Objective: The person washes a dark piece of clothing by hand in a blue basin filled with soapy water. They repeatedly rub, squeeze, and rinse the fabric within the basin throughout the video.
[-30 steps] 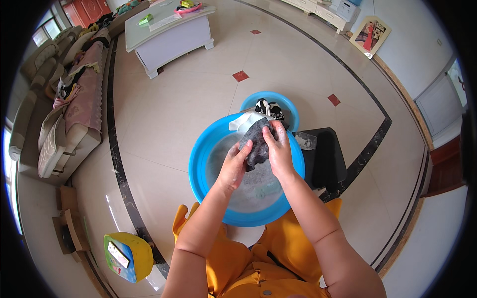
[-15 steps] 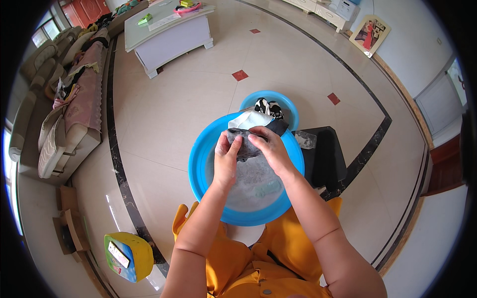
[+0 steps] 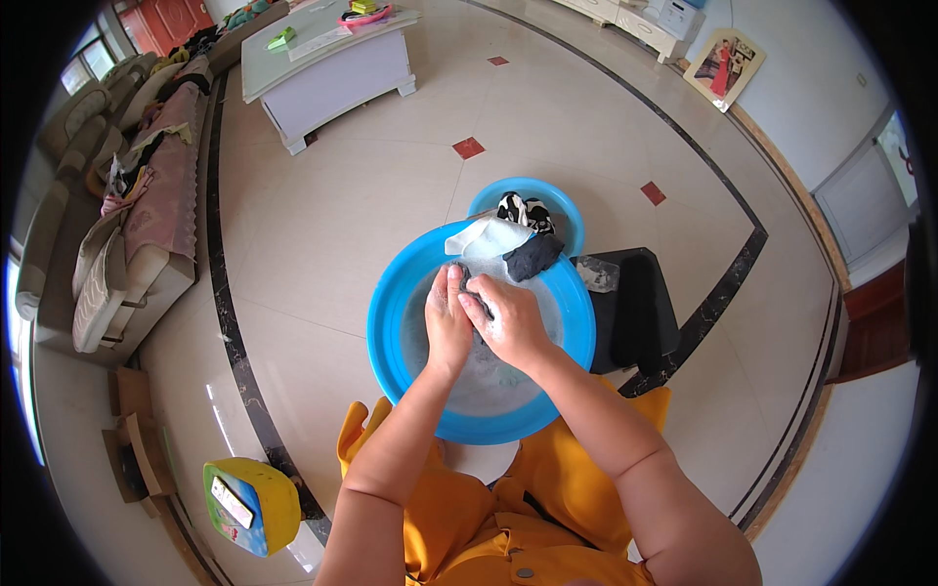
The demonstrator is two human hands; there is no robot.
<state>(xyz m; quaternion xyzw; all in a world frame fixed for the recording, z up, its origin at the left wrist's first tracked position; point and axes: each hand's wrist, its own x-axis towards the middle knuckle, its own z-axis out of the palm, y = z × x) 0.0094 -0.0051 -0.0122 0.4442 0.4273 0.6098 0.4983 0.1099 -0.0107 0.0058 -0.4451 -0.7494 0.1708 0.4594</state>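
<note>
Pink cover (image 3: 168, 195) on sofa (image 3: 164, 293), far left. Yellow stool (image 3: 278, 508): coloured print on its top, detail too small to read; a phone (image 3: 233, 502) lies there. White table (image 3: 337, 93) behind. Large blue basin (image 3: 384, 332), centre, holds cloudy, sudsy water. Left hand (image 3: 447, 324): fingers drawn in around a dark cloth (image 3: 464, 276), bunched above the water. Right hand (image 3: 512, 324): curled onto the same cloth, suds on fingers. White cloth (image 3: 486, 237) and black cloth (image 3: 535, 257) drape the far rim. Smaller blue basin (image 3: 576, 227) beyond contains black-and-white fabric (image 3: 528, 211). Framed picture (image 3: 725, 68), right: red-dressed figure, dark lettering beside it.
</note>
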